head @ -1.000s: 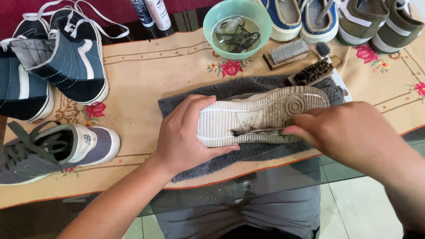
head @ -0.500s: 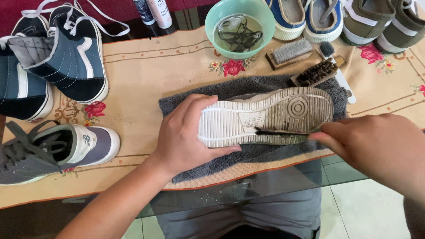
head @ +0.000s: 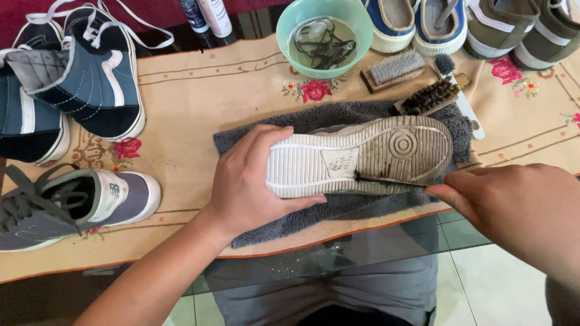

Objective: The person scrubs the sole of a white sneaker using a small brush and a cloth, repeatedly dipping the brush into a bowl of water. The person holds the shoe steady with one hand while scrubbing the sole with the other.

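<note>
- Right hand (head: pixel 519 208) has slid right from a second ago; its thin brush (head: pixel 389 178) tip now sits mid-sole, so the scrubbing stroke runs on.
- Left hand (head: pixel 251 181) clamped on the heel of the upturned sneaker (head: pixel 362 156); right grip pinched shut on the brush.
- Sneaker lies sole-up on grey towel (head: pixel 338 115), just below the green bowl (head: pixel 324 36).
- Heel end white, forefoot tread grimy.

Shoe upper is hidden under the sole (head: pixel 362 158) & left hand (head: pixel 254 181), right hand (head: pixel 513 211) covers the small brush's handle, and the top-edge shoes (head: pixel 417 24) + bottles (head: pixel 205 15) are cut off.
</note>
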